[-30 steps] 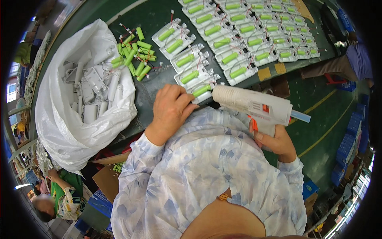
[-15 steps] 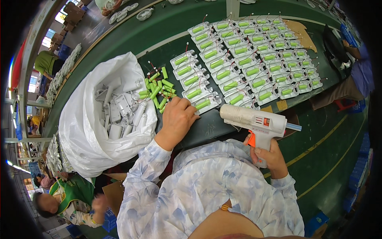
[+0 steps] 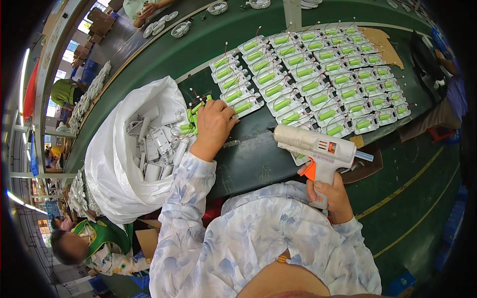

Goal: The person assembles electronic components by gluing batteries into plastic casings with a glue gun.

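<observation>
Shifted since half a second ago is the bare left hand [image 3: 214, 124], which has gone from just beside the lowest housing of the short column to the heap of loose, bright green cylindrical battery cells [image 3: 187, 127], most of which it now covers. Its fingers curl downward and their tips are hidden, so I cannot tell whether they are closed on a cell; the thumb side lies near the short column of white plastic housings [image 3: 243, 107], each bearing a green cell. Well apart from it, the bare right hand [image 3: 332, 196] stays clamped round the handle of a white plastic hot-glue gun [image 3: 318, 144], fingers at its orange trigger [image 3: 309, 170]. This tool is held over the near edge of the dark green table [image 3: 248, 158], its nozzle toward the person's left, a translucent bluish glue stick [image 3: 364, 156] jutting from its rear. Partly hidden under its front is one more white housing with a green cell [image 3: 300, 158]. Beyond and to the right, longer columns of matching housings [image 3: 326, 115] fill much of the table, thin dark and red wires rising from them, with a piece of tan cardboard [image 3: 382, 45] at their far right. Left of the heap stands an open white woven-plastic sack [image 3: 112, 159] of white plastic parts [image 3: 152, 172]. At lower left, a co-worker in a green vest [image 3: 103, 238] is near the sack.
</observation>
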A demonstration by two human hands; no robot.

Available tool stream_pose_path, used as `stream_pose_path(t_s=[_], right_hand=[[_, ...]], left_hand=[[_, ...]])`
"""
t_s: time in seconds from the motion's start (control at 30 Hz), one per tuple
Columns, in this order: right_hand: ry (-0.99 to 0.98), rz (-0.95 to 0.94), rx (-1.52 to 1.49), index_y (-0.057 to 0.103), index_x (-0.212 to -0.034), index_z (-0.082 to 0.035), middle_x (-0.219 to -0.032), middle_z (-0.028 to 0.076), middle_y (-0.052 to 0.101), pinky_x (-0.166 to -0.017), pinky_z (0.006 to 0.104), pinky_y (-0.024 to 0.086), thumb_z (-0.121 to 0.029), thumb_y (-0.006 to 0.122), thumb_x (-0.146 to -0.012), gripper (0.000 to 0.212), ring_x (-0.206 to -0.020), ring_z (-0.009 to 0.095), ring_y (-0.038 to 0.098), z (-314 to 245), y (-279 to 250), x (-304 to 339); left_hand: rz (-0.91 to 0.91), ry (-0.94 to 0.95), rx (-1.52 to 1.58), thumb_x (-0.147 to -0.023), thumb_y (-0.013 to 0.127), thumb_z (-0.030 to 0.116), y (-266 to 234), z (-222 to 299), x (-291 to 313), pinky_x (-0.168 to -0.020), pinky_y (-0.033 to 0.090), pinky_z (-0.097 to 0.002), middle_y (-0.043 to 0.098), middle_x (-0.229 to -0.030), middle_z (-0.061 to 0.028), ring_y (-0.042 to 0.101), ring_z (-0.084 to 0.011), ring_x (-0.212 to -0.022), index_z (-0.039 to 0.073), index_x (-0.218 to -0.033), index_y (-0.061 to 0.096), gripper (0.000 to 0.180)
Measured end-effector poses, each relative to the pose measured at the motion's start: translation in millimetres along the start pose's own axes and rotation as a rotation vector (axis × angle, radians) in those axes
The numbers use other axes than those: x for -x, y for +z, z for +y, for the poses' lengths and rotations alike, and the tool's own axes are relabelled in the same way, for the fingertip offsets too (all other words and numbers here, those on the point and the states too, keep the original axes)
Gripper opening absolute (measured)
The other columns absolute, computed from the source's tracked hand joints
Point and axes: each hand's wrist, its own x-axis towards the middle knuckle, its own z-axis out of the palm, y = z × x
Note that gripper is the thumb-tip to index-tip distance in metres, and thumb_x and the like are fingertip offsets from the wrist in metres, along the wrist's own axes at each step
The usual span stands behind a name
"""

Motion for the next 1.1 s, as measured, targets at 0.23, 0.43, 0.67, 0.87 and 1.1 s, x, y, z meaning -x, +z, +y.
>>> stream_pose_path(t_s=[0.23,0.43,0.67,0.87,1.1], right_hand=[[-0.038,-0.022,-0.058,0.045,-0.129,0.009,-0.123,0.024,0.058,-0.051,0.0274,0.046,-0.022,0.065,-0.082,0.060,-0.057,0.014,0.055,4,4,-6],[-0.068,-0.026,-0.094,0.040,-0.132,0.011,-0.122,0.027,0.057,-0.050,0.0282,0.046,-0.027,0.065,-0.082,0.067,-0.056,0.015,0.055,4,0,-8],[-0.077,-0.088,-0.098,0.036,-0.132,0.009,-0.122,0.027,0.053,-0.047,0.0290,0.044,-0.031,0.063,-0.080,0.070,-0.052,0.016,0.050,4,-7,-14],[-0.052,-0.120,-0.079,0.035,-0.133,0.009,-0.122,0.027,0.053,-0.047,0.0286,0.045,-0.032,0.063,-0.079,0.073,-0.051,0.016,0.050,6,-6,-16],[-0.069,-0.097,-0.091,0.036,-0.133,0.009,-0.122,0.027,0.053,-0.047,0.0287,0.044,-0.031,0.062,-0.080,0.071,-0.053,0.016,0.052,6,-3,-15]], left_hand=[[-0.009,-0.057,-0.002,-0.067,0.081,0.020,0,-4,-6,-0.075,0.044,-0.0406,0.063,-0.089,-0.0038,0.058,-0.0270,-0.089,0.012,-0.092,0.069,0.029],[0.095,-0.123,0.141,-0.076,0.076,0.012,-59,-25,22,-0.080,0.051,-0.0420,0.068,-0.095,-0.0091,0.064,-0.0309,-0.091,0.006,-0.091,0.069,0.018],[-0.298,-0.870,-0.240,-0.076,0.079,0.029,-112,-132,119,-0.089,0.051,-0.0406,0.066,-0.104,-0.0242,0.065,-0.0390,-0.103,0.003,-0.119,0.064,0.052],[-0.469,-1.003,-0.270,-0.065,0.083,0.053,-99,-140,121,-0.103,0.045,-0.0474,0.052,-0.133,-0.0276,0.053,-0.0466,-0.121,0.011,-0.147,0.041,0.101],[-0.488,-1.196,-0.233,-0.067,0.079,0.048,-91,-153,114,-0.107,0.042,-0.0453,0.045,-0.139,-0.0309,0.047,-0.0447,-0.129,0.013,-0.147,0.043,0.094]])
